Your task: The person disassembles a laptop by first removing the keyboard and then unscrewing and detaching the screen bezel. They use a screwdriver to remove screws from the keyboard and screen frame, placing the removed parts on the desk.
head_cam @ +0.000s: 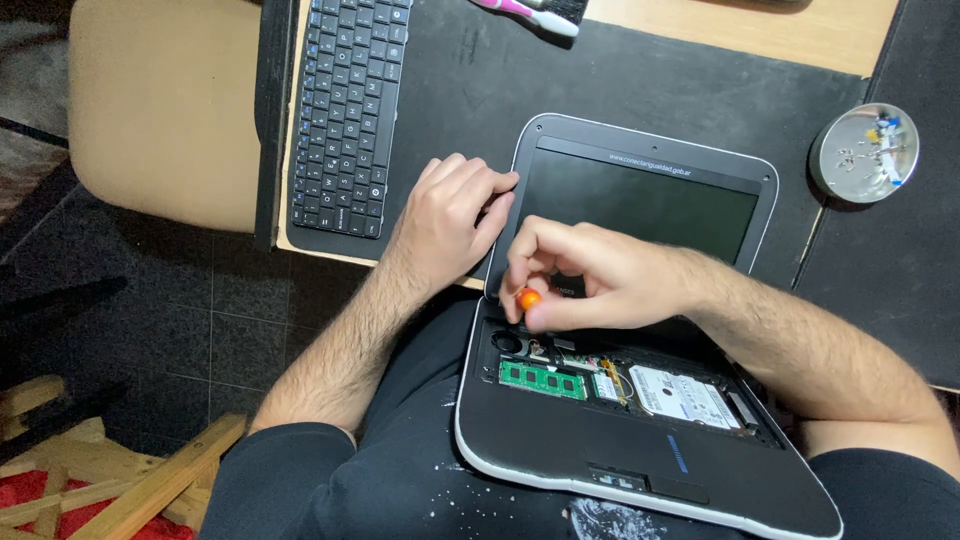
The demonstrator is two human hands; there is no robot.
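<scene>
An opened small laptop [560,440] rests across the person's lap, its keyboard removed and its base exposed: a green memory module [543,379] lies at the left of the open bay and a silver hard drive [682,397] to its right, with thin wiring between them. At the hinge edge of the bay, the right hand [590,275] is closed with fingertips pinched on the orange-capped handle of a small screwdriver [528,298], which stands roughly upright over the upper left corner of the bay; its tip is hidden. The left hand [450,220] lies curled, fingers bent, against the upper left corner of the laptop's dark screen [640,200], steadying the lid and gripping nothing else. The lid leans on the edge of a desk covered by a black mat [470,90]. Farther on, a detached black keyboard [347,110] lies at the left of the mat, a round metal dish [864,153] holding small parts sits at the right, and a pink-and-white brush [527,14] lies at the far edge.
</scene>
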